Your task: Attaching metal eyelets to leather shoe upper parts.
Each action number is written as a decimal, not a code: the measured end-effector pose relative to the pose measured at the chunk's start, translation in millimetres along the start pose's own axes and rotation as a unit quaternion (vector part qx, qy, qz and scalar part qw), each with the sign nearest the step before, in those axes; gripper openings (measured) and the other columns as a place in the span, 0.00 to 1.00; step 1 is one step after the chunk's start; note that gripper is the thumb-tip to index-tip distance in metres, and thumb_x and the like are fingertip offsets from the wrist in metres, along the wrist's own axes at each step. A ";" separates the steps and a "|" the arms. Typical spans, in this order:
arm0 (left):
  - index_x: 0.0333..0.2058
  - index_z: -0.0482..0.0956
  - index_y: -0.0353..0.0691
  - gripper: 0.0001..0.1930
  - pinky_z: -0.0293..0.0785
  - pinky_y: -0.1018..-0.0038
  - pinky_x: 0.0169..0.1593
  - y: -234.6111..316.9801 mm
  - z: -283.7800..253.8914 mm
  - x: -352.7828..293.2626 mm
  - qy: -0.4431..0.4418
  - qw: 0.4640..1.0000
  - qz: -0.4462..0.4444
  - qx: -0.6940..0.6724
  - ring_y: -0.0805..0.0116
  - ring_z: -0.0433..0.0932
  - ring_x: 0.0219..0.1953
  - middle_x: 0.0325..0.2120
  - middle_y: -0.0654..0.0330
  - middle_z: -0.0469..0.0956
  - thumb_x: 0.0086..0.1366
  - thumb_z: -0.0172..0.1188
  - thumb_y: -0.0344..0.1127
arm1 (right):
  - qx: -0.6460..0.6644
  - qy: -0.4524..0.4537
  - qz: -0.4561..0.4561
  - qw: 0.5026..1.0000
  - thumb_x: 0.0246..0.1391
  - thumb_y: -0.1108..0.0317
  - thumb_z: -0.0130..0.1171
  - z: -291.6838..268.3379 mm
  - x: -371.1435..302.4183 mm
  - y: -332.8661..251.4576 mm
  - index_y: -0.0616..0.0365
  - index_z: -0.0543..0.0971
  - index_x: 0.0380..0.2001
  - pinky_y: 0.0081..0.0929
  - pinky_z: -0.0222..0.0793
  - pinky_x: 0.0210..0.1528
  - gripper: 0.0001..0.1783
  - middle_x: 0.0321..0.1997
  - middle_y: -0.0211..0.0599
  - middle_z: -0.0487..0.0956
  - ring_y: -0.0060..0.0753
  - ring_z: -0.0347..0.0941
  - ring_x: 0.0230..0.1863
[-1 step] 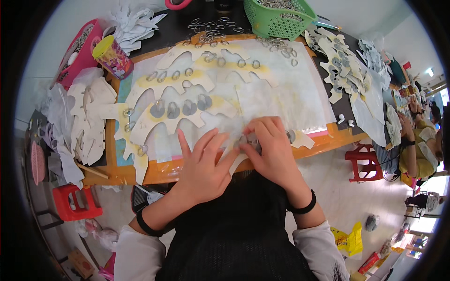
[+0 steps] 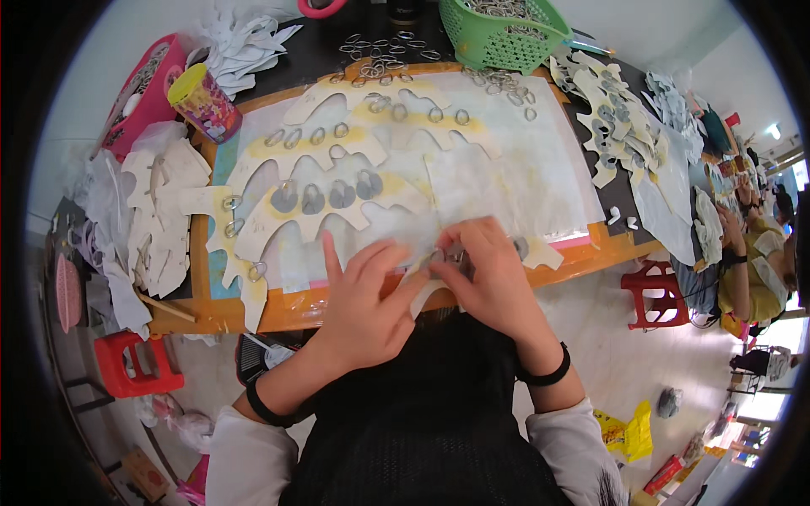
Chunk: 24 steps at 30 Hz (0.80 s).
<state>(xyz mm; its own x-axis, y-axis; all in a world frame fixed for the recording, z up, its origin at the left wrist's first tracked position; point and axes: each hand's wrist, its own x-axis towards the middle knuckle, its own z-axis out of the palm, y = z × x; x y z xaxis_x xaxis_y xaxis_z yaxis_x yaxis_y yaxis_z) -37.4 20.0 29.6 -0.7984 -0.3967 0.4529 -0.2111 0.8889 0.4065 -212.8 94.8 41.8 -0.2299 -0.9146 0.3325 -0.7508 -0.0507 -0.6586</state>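
My left hand [image 2: 364, 295] is open, its fingers spread. Its rightmost fingertips touch a cream scalloped cut-out piece [image 2: 544, 255] at the table's front edge. My right hand [image 2: 489, 274] is closed, thumb and bent fingers pinching a grey patch [image 2: 437, 256] on that piece. The fingers hide much of the patch and whatever ring is in it. Another grey patch [image 2: 521, 247] shows just right of my right hand. Beyond my hands lies a similar cream piece [image 2: 392, 192] with several folded grey patches [image 2: 341, 194], each with a metal ring in it.
More cream pieces [image 2: 354, 145] carry loose rings and yellowish smears. Loose metal rings [image 2: 384, 63] lie at the back, near a green basket [image 2: 504, 42]. A patterned canister [image 2: 202, 103] and pink basket [image 2: 143, 93] stand left. Finished-looking pieces [image 2: 620, 122] are heaped right; red stools [image 2: 654, 295] stand below.
Both hands keep their places at the cream piece. The right hand's upper fingers have shifted very slightly down and left, and the left fingers have moved a little.
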 end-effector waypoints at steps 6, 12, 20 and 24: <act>0.36 0.73 0.39 0.09 0.70 0.72 0.43 5.4 -14.8 14.1 0.032 0.940 -0.194 -0.280 0.75 0.72 0.31 0.29 0.62 0.73 0.54 0.59 0.28 | 0.165 -0.081 0.068 0.981 0.46 0.75 0.61 -11.6 -8.5 -22.1 0.59 0.72 0.33 0.22 0.67 0.29 0.11 0.27 0.37 0.74 0.34 0.71 0.26; 0.26 0.72 0.33 0.07 0.57 0.79 0.24 -0.9 -25.0 23.2 -0.106 0.876 -0.111 -0.457 0.77 0.62 0.20 0.18 0.63 0.68 0.62 0.52 0.29 | 0.233 -0.079 0.055 0.968 0.49 0.73 0.58 -25.8 -11.8 -33.2 0.61 0.72 0.30 0.25 0.63 0.29 0.06 0.23 0.37 0.72 0.36 0.68 0.25; 0.25 0.72 0.37 0.13 0.59 0.83 0.29 17.0 -9.3 -1.9 -0.046 0.721 -0.168 -0.671 0.84 0.62 0.25 0.22 0.70 0.69 0.66 0.51 0.38 | 0.420 -0.116 -0.050 0.899 0.56 0.67 0.52 -6.0 -26.6 -21.4 0.64 0.72 0.23 0.26 0.58 0.28 0.11 0.21 0.36 0.67 0.34 0.62 0.23; 0.27 0.72 0.38 0.16 0.60 0.84 0.30 4.9 -3.9 -3.8 -0.047 0.684 -0.217 -0.695 0.84 0.63 0.26 0.23 0.69 0.69 0.63 0.56 0.46 | 0.360 -0.131 -0.002 0.924 0.57 0.65 0.50 -16.0 -27.7 -17.4 0.63 0.73 0.28 0.27 0.59 0.30 0.11 0.24 0.37 0.70 0.36 0.62 0.25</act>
<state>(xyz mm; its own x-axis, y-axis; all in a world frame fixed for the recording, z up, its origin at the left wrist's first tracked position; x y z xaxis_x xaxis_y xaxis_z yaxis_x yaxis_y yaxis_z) -33.2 25.0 33.0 -0.8773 -0.4793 0.0246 0.2480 -0.4088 0.8783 -203.2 127.4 54.9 0.0014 -0.9747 0.2234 -0.1236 -0.2218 -0.9672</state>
